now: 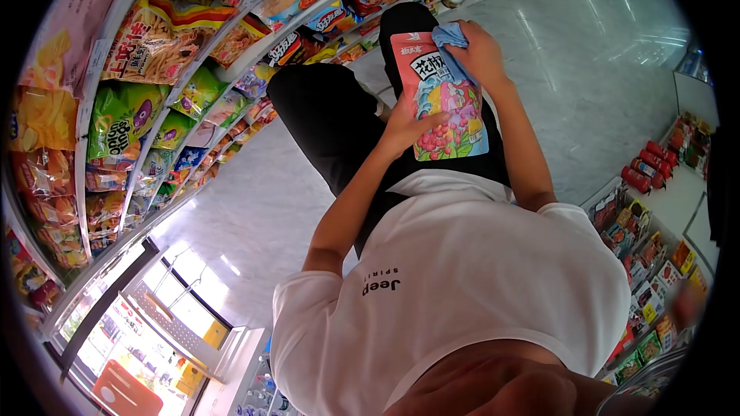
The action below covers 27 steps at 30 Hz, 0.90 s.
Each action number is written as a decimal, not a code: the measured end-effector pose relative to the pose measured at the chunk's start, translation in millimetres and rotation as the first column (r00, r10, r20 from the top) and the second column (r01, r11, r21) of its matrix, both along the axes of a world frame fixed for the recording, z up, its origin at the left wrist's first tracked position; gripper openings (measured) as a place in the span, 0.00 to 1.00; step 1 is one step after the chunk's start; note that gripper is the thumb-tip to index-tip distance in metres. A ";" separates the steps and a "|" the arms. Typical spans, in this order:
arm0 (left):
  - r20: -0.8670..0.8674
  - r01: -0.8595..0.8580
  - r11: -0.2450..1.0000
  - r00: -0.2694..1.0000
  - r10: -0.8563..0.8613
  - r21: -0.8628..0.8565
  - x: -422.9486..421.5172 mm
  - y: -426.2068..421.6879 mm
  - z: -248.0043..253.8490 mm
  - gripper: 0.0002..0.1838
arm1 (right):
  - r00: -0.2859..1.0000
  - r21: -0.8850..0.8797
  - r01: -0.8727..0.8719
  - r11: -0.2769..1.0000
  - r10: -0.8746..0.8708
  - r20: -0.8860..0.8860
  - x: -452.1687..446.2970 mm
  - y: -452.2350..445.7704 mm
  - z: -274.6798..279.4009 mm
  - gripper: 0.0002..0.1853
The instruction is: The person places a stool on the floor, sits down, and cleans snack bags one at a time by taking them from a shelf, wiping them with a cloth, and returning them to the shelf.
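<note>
Left hand (408, 125) gripping the left edge of 1 pink printed packet (451, 105), right hand (479, 55) clasping 1 blue cloth (449, 35) against its upper right corner, packet above black trousers (316, 108), snack shelves (93, 68) at left.

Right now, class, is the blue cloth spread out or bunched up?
Bunched up: the blue cloth is gathered in folds at the right hand, covering only part of the packet.

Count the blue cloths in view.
1: a crumpled blue fabric cloth, held in the right hand over a pink, flat, fruit-printed pouch. Others may be hidden.
</note>
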<state>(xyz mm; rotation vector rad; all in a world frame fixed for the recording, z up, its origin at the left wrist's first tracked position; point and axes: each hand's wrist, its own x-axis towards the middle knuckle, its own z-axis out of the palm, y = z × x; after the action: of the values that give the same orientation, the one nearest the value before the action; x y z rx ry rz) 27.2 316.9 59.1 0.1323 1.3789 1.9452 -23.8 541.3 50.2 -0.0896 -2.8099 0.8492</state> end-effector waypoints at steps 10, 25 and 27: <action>0.070 0.011 0.999 0.997 -0.014 0.040 -1.3 1.8 -3.5 0.37 | 0.982 0.074 -0.186 0.980 0.184 0.034 -18.3 -40.6 14.4 0.22; -0.038 0.113 0.990 0.993 -0.110 0.085 -2.6 -7.3 -15.9 0.35 | 0.930 -0.050 -0.367 0.929 0.368 0.017 28.2 -39.9 46.5 0.27; -0.030 0.118 0.988 0.993 -0.116 0.098 -0.2 -8.0 -19.6 0.36 | 0.917 -0.059 -0.399 0.915 0.399 -0.024 30.4 -37.5 49.8 0.26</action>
<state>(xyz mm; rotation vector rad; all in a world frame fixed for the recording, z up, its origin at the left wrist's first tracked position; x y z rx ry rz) 27.1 308.9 39.5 0.2790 1.2618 1.9198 6.7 503.8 100.0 0.4969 -2.8331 1.0147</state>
